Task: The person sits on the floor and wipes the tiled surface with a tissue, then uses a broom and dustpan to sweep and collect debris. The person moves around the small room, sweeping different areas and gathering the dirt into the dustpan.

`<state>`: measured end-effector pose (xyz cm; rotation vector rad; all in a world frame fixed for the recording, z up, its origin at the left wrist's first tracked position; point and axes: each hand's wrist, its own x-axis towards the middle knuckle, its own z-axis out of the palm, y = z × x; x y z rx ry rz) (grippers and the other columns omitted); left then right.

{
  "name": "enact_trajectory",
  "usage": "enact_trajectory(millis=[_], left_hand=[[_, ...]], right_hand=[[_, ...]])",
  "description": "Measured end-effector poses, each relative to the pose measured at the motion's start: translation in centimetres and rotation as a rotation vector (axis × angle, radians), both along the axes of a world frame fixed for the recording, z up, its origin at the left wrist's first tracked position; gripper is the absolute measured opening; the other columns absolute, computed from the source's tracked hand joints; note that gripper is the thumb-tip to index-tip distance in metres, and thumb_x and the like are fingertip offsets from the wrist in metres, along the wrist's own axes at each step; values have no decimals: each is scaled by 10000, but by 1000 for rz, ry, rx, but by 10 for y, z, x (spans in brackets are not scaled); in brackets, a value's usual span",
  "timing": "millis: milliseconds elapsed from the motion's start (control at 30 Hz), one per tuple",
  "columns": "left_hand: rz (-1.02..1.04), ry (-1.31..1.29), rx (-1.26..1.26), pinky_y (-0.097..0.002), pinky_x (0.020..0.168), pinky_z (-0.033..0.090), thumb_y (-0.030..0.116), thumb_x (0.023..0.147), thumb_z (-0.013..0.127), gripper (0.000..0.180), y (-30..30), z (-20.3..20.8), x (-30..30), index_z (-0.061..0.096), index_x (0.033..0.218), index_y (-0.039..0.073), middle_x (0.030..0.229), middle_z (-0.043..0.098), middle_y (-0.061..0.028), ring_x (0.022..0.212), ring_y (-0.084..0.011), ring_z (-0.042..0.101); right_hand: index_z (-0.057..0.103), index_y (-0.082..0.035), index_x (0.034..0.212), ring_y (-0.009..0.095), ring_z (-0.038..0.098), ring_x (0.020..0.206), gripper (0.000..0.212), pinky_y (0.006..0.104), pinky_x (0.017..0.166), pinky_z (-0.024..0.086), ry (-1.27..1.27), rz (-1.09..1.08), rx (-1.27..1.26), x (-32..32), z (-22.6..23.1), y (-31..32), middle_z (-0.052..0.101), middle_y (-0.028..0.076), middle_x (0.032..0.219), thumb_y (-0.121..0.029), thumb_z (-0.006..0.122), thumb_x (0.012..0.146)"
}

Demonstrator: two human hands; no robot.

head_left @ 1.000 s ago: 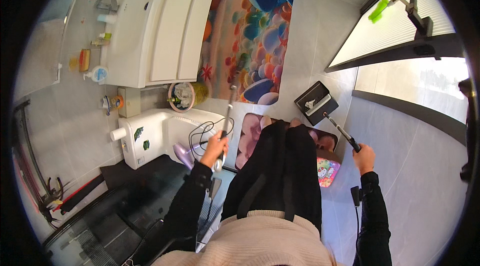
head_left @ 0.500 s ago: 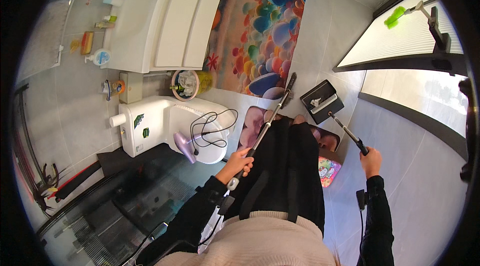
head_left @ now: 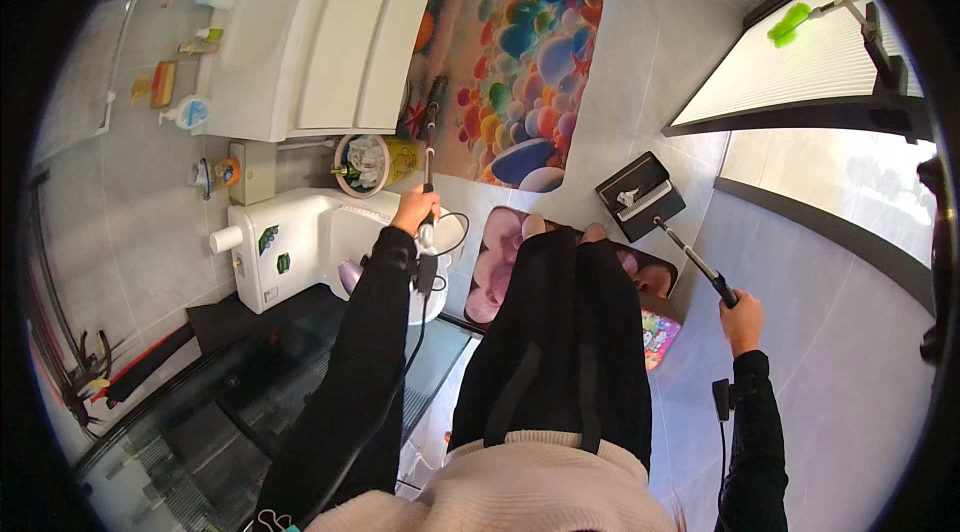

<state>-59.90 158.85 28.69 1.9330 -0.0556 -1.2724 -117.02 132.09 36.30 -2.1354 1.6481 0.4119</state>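
Observation:
My left hand (head_left: 415, 210) is wrapped round the handle of a long broom (head_left: 431, 147). Its dark, narrow head lies over the left edge of the pebble-patterned mat (head_left: 490, 62), near the white cabinet. On the right, my right hand (head_left: 742, 322) grips the handle of a black dustpan (head_left: 622, 182). The pan rests on the grey floor tiles with a crumpled white scrap (head_left: 628, 198) in it. Behind my left forearm, a purple hair dryer (head_left: 349, 275) is mostly hidden, with part of its black cord showing beside my hand.
A bin (head_left: 404, 160) with white waste stands by the cabinet (head_left: 355, 42), left of the broom. The white toilet (head_left: 290, 252) is at my left. My feet are on a pink mat (head_left: 490, 282). A glass door (head_left: 800, 62) with a dark frame stands at right.
My left hand has moved up and left with the broom, whose head went from beside the dustpan to the mat's left side. My right hand and the dustpan have hardly moved.

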Motion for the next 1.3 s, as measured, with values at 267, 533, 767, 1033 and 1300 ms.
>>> enact_trajectory(millis=[267, 533, 767, 1033, 1300], left_hand=[[-166, 240, 187, -302, 392, 417, 4, 847, 536, 496, 0, 68, -204, 439, 1328, 72, 611, 499, -46, 460, -125, 507], [-311, 315, 179, -227, 367, 347, 30, 863, 519, 500, 23, 149, -182, 457, 1354, 95, 607, 459, 7, 415, -61, 408], [-387, 38, 287, -283, 391, 383, 102, 883, 571, 581, 78, 221, -166, 368, 1426, 138, 592, 498, -28, 429, -105, 449], [-642, -529, 110, -357, 574, 481, 100, 831, 649, 537, 175, 278, -173, 450, 1327, 52, 755, 595, -224, 643, -350, 636], [-611, -554, 133, -372, 582, 493, 145, 828, 655, 360, 269, 321, -152, 551, 1162, 59, 739, 603, -202, 634, -357, 620]], right_hand=[[661, -73, 764, 397, 612, 738, 149, 487, 661, 486, 17, 101, -34, -3, 0, -3, 639, 187, 748, -217, 647, 727], [661, -93, 838, 386, 628, 739, 212, 485, 656, 493, 39, 69, 39, -10, -4, -3, 652, 169, 748, -274, 664, 728], [450, -35, 1214, 364, 554, 1023, 643, 430, 863, 461, -183, 231, -101, 33, 28, -13, 556, 188, 1112, -292, 743, 703], [392, -49, 1322, 233, 511, 1177, 466, 385, 908, 467, -1075, -225, 595, 227, -24, -58, 512, 80, 1287, -192, 564, 913], [356, -107, 1402, 365, 471, 1195, 568, 504, 1013, 399, -1953, -463, 825, 400, 94, -151, 344, 104, 1390, -384, 535, 940]])
